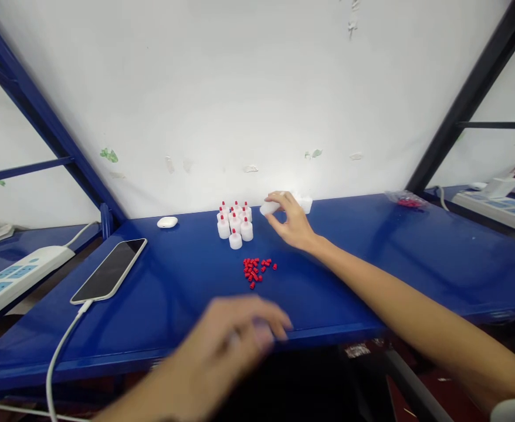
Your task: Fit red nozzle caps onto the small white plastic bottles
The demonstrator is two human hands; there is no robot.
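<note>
My right hand [290, 220] reaches toward the back of the blue table. Its thumb and fingers are closed on a white plastic bottle [269, 207], which is tilted; its far end is hidden by the fingers. Behind that hand, more white bottles [305, 203] stand partly covered. To its left is a group of several small white bottles with red tips [235, 225], all upright. Small loose red caps [251, 271] lie scattered in front of them. Nearer the table's front edge, my left hand [240, 334] is smeared by motion, and whether it holds anything is unclear.
A phone [110, 272] with a white charging cable [66, 340] lies at the left. Near the wall sits a white earbud case [167, 222]. At the back right is a clear bag with red pieces [409, 201]. Power strips [20, 280] flank the blue table [173, 281].
</note>
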